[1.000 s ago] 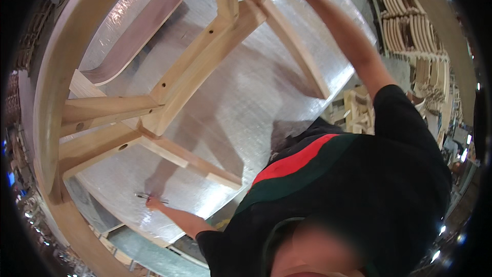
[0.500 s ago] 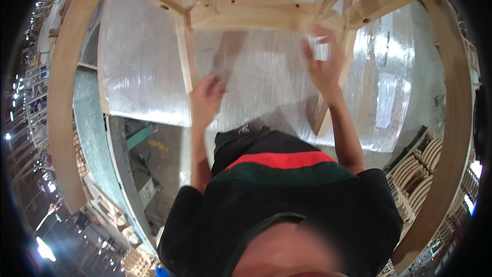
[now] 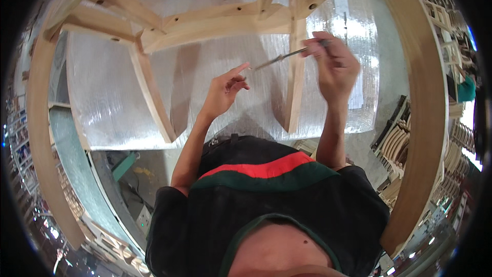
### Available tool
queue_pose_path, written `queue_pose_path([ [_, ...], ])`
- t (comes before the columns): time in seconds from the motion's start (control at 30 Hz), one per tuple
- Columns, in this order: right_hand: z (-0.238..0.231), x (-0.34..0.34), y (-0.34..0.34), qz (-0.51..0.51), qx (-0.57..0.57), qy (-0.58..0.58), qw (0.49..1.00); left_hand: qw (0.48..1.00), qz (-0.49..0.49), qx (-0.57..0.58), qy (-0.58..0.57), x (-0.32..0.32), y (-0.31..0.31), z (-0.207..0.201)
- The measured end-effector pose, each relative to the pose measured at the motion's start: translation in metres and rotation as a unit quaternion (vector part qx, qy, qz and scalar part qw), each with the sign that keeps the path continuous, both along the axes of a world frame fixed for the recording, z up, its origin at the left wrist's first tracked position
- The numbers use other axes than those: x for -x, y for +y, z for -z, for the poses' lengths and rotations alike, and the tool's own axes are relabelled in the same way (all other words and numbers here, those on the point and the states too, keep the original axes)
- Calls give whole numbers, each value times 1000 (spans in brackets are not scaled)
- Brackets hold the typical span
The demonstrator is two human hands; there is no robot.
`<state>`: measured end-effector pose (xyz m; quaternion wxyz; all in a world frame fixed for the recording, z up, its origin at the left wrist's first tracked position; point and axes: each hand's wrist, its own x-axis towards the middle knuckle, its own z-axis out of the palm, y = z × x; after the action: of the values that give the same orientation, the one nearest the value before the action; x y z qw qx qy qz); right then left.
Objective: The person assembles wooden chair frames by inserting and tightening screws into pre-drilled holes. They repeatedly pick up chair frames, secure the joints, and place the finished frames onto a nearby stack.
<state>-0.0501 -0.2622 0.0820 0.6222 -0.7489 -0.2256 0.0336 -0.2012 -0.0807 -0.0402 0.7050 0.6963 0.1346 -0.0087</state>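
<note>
My right hand (image 3: 337,69) is closed round one end of a thin dark rod (image 3: 288,55), whose exact kind I cannot make out. The rod slants down to the left, its paler tip close to the stretched forefinger of my left hand (image 3: 225,91). The other fingers of that hand curl toward the thumb; a tiny dark bit seems to show among them, too small to name. Both hands are above a pale wooden chair frame (image 3: 215,24), with legs, rails and drilled holes. My right hand is beside one upright leg (image 3: 295,77).
Under the frame is a surface covered in shiny clear wrap (image 3: 110,97). Curved wooden arms (image 3: 420,97) bend round both sides. A greenish metal edge (image 3: 77,164) runs along the left. Stacked curved wooden parts (image 3: 397,141) stand at the right, with a person in green (image 3: 465,90) beyond.
The rod now shows clearly in my right hand. My left hand has risen and moved right, its forefinger now stretched out. The whole view has shifted, so the chair frame appears farther left.
</note>
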Motion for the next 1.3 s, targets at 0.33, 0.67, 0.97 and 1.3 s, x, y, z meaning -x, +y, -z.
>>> queue_pose_path([
  [0.33,-4,-75,-2,174,56,-257,949,940,-124,-208,-241,-129,65,-7],
  [0.67,32,-96,3,74,82,-170,979,952,-10,-256,-165,-151,90,-11],
  [0.97,50,-98,9,110,123,-140,976,946,3,-278,-168,-149,86,-13],
  [1.3,73,-109,9,138,126,-113,976,908,10,-361,-213,-157,91,-16],
])
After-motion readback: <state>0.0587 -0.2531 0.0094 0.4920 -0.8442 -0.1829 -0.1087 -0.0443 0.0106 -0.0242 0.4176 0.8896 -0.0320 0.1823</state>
